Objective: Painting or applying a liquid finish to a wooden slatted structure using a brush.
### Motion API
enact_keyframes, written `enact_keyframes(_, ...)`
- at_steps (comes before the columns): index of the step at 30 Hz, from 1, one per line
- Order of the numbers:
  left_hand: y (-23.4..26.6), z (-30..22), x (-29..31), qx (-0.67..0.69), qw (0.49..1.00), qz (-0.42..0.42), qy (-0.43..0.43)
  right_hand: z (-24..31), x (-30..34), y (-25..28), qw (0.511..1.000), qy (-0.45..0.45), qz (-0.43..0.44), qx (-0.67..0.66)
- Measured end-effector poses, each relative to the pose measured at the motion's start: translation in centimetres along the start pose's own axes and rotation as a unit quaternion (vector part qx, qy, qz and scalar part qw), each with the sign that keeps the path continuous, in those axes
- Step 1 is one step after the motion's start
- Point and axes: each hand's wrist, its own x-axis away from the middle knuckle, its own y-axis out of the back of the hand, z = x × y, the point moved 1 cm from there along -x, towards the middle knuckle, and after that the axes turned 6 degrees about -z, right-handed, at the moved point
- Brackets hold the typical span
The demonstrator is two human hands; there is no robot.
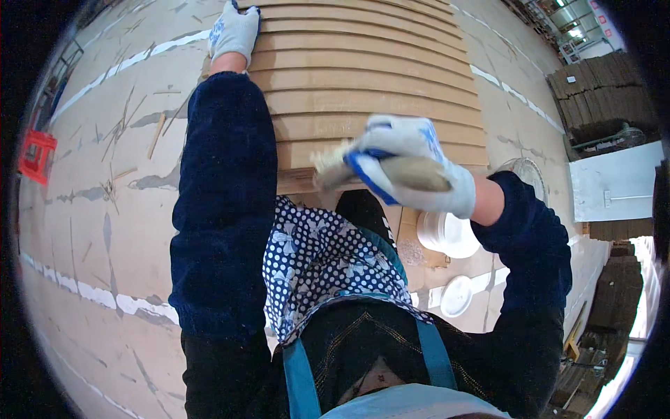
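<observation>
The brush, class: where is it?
Head view, just right of centre: the brush is in the right hand, by the near edge of the cardboard sheets.

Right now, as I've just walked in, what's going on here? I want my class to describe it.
A person's gloved right hand grips a brush, blurred, at the near edge of overlapping cardboard sheets; whether its bristles touch is unclear. The gloved left hand is at their far left edge. A white tub stands right of the polka-dot apron.
</observation>
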Motion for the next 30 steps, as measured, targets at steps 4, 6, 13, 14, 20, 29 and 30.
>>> enact_keyframes(4,0.3,-3.1,0.9,0.004,1.0,0.019,0.017,-5.9,-1.6,1.6,0.971,-0.1,-0.177,-0.13)
enact_keyframes(6,1.1,-4.2,0.6,-0.004,0.999,0.032,0.023,-9.7,-6.6,4.0,0.978,-0.055,-0.202,0.016)
enact_keyframes(13,1.7,-2.9,0.3,0.059,0.997,0.006,0.057,-11.7,-8.4,1.1,0.963,-0.083,-0.215,0.136)
enact_keyframes(14,2.0,-5.0,1.8,0.159,0.977,0.007,0.142,-10.7,-6.4,0.8,0.965,-0.09,-0.22,0.115)
enact_keyframes(20,6.1,-13.0,8.1,0.457,0.882,-0.078,-0.084,-8.4,-3.3,3.7,0.985,-0.113,-0.125,-0.042)
enact_keyframes(29,6.4,-22.2,20.9,0.334,0.933,-0.01,-0.135,-24.2,2.0,10.4,0.842,-0.341,-0.417,-0.026)
enact_keyframes(30,6.0,-22.4,20.1,0.329,0.934,-0.009,-0.138,-24.7,1.8,10.2,0.841,-0.341,-0.418,-0.032)
